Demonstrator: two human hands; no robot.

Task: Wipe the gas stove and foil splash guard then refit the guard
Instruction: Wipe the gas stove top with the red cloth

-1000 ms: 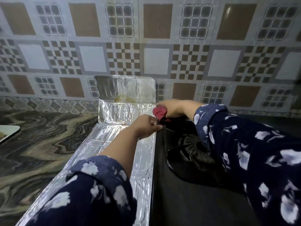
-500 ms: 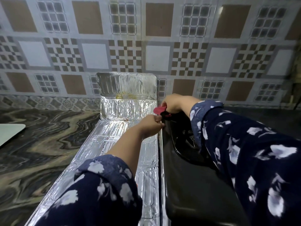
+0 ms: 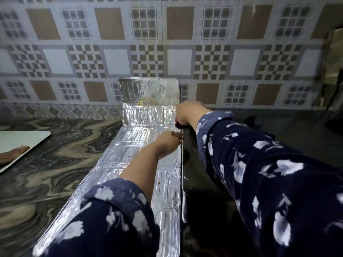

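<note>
Foil splash guard (image 3: 148,164): flat on desk (image 3: 55,164), far panel upright at twelve o'clock, stained. Gas stove (image 3: 204,182): three o'clock, abutting. Left hand (image 3: 168,143): fingers curled at the seam, probably steadying; grasp unclear. Right hand (image 3: 187,114): fingers clamped on red cloth (image 3: 177,123), wiping the corner.

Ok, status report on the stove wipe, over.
Left hand touches the stove edge. Right hand grips red cloth at far corner. Foil guard stained yellow. Nothing in the way.

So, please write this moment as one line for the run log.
stage: wiping stove far-left corner | right hand: holds red cloth | left hand: at stove edge | foil guard: lying flat, yellow stain
</note>
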